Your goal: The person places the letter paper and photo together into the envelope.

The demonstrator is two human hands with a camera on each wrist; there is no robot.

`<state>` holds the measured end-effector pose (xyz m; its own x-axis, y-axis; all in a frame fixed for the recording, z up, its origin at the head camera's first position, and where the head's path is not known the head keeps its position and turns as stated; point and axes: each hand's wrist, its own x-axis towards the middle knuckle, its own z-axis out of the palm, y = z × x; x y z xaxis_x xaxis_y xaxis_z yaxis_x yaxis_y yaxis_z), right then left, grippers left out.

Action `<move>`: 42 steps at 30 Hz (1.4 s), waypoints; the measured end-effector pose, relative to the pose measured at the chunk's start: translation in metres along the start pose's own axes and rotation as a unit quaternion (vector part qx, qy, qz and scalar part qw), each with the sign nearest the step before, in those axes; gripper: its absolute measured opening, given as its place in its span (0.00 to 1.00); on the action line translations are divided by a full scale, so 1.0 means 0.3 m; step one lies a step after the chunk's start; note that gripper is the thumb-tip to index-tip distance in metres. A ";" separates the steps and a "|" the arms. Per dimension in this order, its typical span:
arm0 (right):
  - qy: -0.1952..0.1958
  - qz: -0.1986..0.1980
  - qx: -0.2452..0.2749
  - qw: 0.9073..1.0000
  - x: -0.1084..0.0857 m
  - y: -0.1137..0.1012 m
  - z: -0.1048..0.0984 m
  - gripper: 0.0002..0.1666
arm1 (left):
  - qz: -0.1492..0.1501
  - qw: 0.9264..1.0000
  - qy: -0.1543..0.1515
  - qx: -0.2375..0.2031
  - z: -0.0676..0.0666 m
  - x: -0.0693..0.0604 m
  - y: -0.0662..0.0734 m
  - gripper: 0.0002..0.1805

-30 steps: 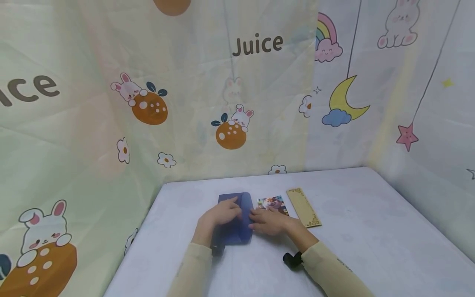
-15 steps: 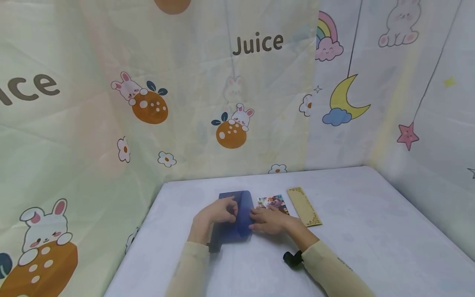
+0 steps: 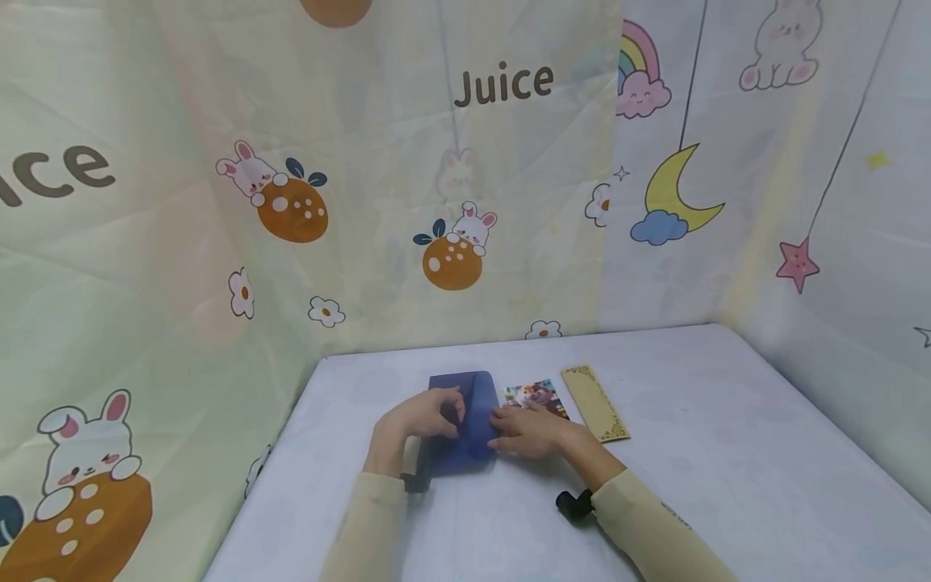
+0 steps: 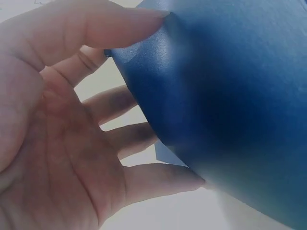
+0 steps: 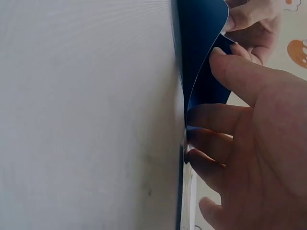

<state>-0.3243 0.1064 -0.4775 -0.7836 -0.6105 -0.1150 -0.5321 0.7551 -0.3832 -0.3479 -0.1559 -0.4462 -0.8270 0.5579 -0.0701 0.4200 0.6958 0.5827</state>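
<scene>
A dark blue envelope lies on the white table in the head view, with part of its paper lifted. My left hand pinches that lifted paper. In the left wrist view, the thumb lies on the near face of the blue paper, and the other fingers reach behind its edge. My right hand rests along the envelope's right edge, fingertips touching it. From the right wrist view, the curved blue sheet stands up off the surface. Right beside the right hand is a colourful picture card, partly covered by that hand.
A gold strip with ornate corners lies right of the picture card. The white table extends to the right and front. Printed curtains hang behind and at the sides. A black wrist camera sits at the right wrist.
My left hand has drawn slightly left, going from a pointing finger over the envelope to pinching its paper, which now rises. My right hand has stayed at the right edge.
</scene>
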 end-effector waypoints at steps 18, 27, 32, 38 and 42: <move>0.052 0.002 -0.056 0.997 0.010 -0.023 0.017 0.39 | -0.002 1.000 -0.005 -0.019 -0.008 0.015 0.002 0.04; 0.046 0.014 -0.072 0.996 0.007 -0.020 0.024 0.39 | 0.012 1.000 -0.008 -0.006 -0.004 0.010 0.000 0.13; 0.047 0.006 -0.064 0.997 0.005 -0.021 0.025 0.38 | 0.007 1.000 -0.006 0.013 -0.004 0.003 0.005 0.16; 0.048 0.016 -0.067 0.996 0.003 -0.021 0.021 0.38 | 0.005 1.000 0.005 0.007 -0.001 0.009 0.010 0.16; 0.054 0.022 -0.067 0.996 0.002 -0.020 0.021 0.37 | 0.001 1.000 0.004 0.016 0.003 0.015 0.013 0.16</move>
<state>-0.3196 0.0999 -0.4812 -0.8336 -0.5517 -0.0271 -0.5282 0.8105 -0.2532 -0.3496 -0.1503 -0.4450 -0.8290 0.5556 -0.0634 0.4326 0.7089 0.5571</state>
